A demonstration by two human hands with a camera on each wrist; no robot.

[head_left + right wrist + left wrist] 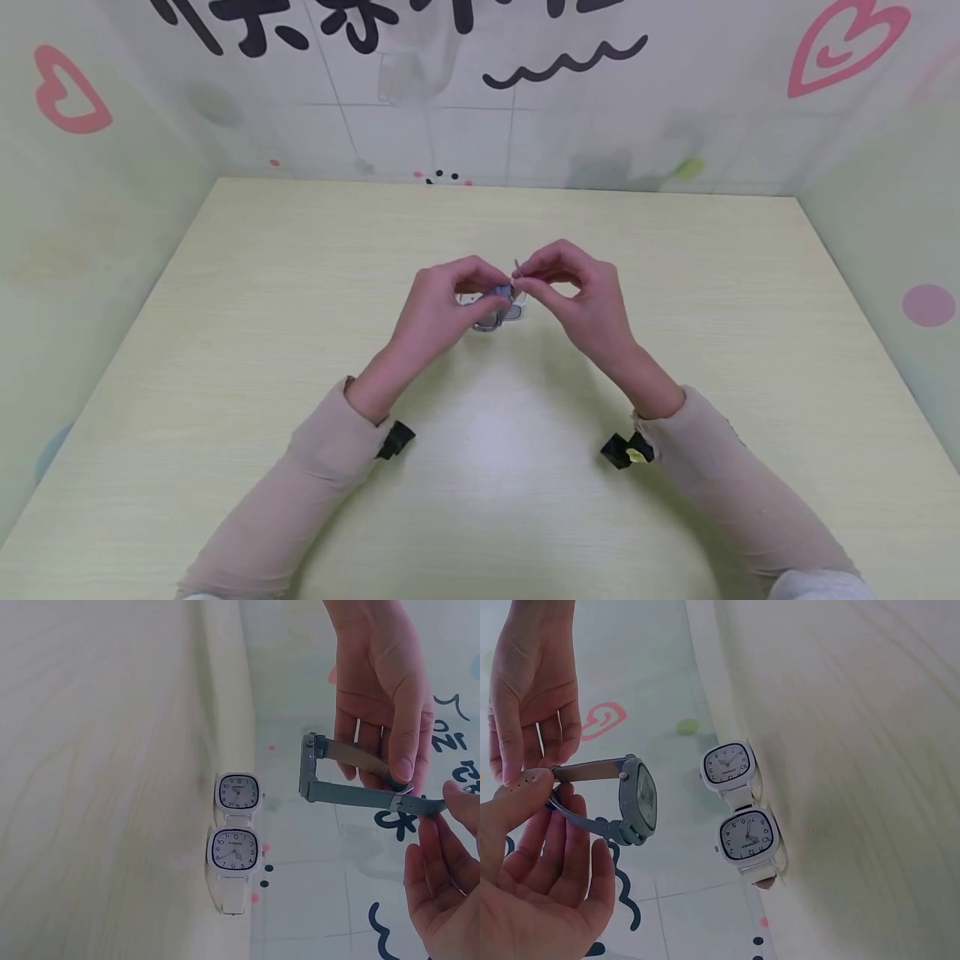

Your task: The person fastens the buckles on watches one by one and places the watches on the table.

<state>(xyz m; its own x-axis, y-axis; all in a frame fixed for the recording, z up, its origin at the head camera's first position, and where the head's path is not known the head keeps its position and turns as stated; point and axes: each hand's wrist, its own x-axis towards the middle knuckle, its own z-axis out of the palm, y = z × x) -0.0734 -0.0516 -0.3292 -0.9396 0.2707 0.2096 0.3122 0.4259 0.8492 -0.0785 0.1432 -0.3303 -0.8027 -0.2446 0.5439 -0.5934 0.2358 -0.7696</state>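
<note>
A grey-blue wristwatch (646,799) hangs between both hands, its strap bent into a loop and its case edge-on in the right wrist view. The left hand (438,304) pinches the strap near the buckle. Thumb and fingers of the right hand (588,292) pinch the strap's end, which sticks up between the fingertips in the head view. Two white watches, one (239,793) directly in line with the other (234,850), lie on the table beyond the hands, dials up. In the head view the hands cover much of the watches.
The pale wooden table (495,500) is enclosed by a back wall (465,133) with black lettering and by side walls with pink hearts. Small black devices (395,439) sit at both wrists, under the beige sleeves.
</note>
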